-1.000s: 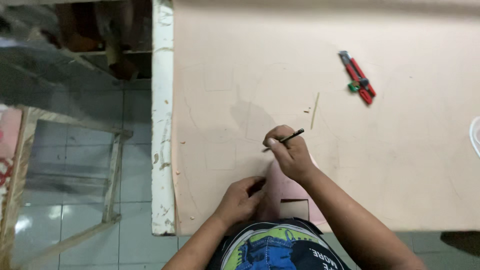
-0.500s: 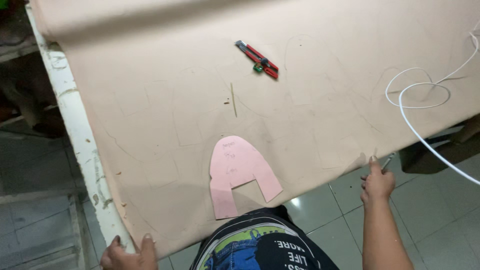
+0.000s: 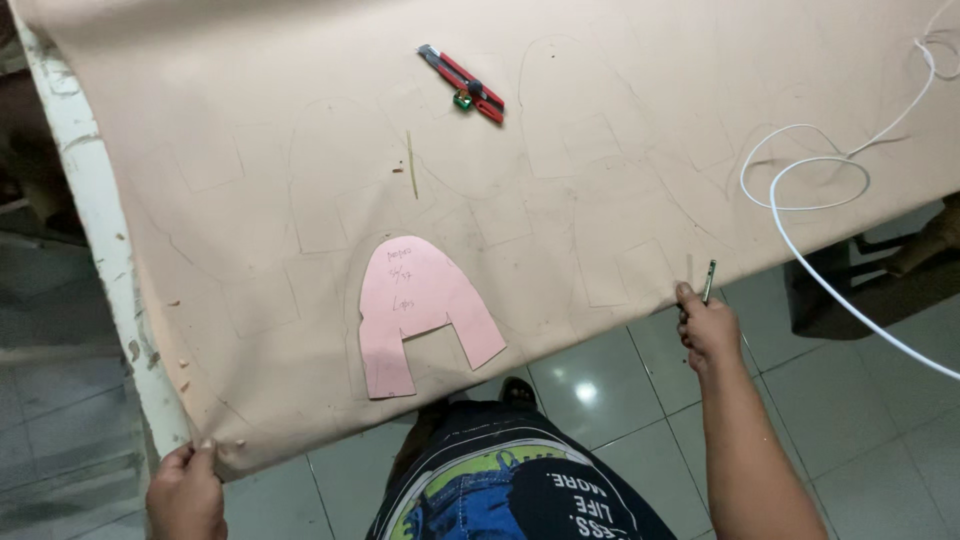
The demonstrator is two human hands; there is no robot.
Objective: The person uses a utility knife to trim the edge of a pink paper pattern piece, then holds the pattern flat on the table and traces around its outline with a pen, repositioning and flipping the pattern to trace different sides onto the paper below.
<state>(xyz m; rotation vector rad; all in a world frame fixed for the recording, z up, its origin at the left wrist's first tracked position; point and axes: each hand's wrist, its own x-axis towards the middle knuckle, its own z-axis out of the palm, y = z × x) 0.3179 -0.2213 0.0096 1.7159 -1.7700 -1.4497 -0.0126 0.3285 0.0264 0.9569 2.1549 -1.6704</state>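
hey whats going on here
A person stands at a table, gripping the near edge of a big tan sheet with both hands: the left hand at its corner, the right hand further along, with a pen in its grip too. A pink paper template lies on the sheet among traced outlines. A red utility knife and a white cable lie farther off.

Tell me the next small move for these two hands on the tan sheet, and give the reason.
Probably draw the tan sheet evenly toward the body. The left hand pinches its near corner and the right hand, with a pen in it, grips the near edge. The pink template lies loose by that edge, on outlines already drawn, so a gentle pull seems wise.
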